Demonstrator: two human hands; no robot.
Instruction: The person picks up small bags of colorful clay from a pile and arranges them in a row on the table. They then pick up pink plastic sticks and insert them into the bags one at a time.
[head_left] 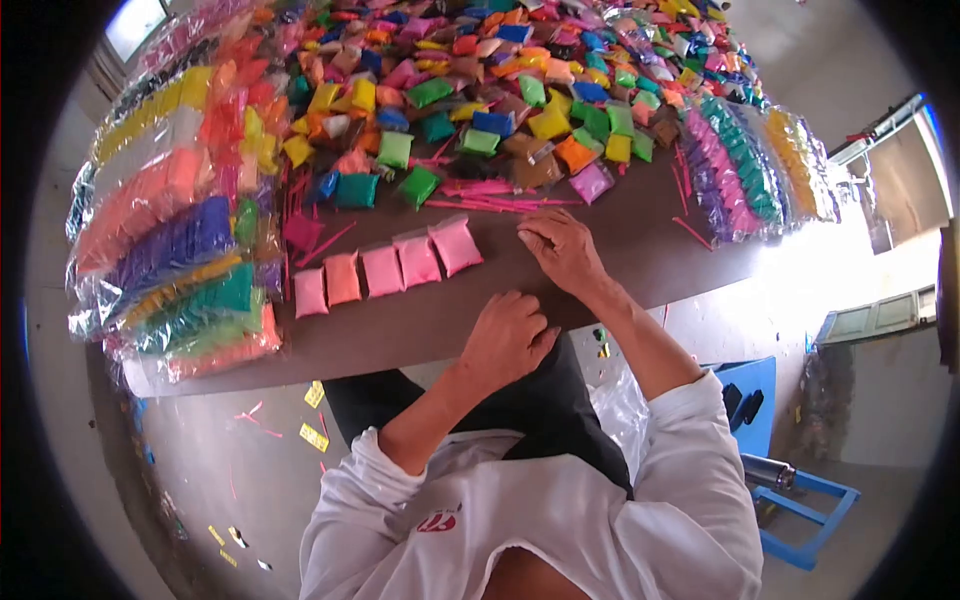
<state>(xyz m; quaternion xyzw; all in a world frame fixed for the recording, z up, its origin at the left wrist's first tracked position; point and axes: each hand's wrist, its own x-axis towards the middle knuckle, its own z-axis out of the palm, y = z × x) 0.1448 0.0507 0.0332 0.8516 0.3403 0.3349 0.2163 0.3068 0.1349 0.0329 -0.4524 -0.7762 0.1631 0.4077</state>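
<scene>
My left hand [506, 340] rests at the table's front edge with its fingers curled in. Whether anything lies inside it is hidden. Farther forward, my right hand [563, 253] is over the tabletop, fingers bent and pressed together; what they hold, if anything, is too small to make out. Just beyond it lie thin pink strips [490, 196]. To the left of both hands, several small clear packets stand in a slanting row: a pink packet [456, 246] at the right end, an orange-pink packet [342, 278] near the left end. Neither hand touches them.
A big heap of coloured packets [500, 70] covers the back of the brown table [640, 250]. Bagged rows of packets [170, 210] are stacked at the left, more bagged rows [740, 170] at the right. A blue stool [815, 515] with a metal flask [768, 470] is at right.
</scene>
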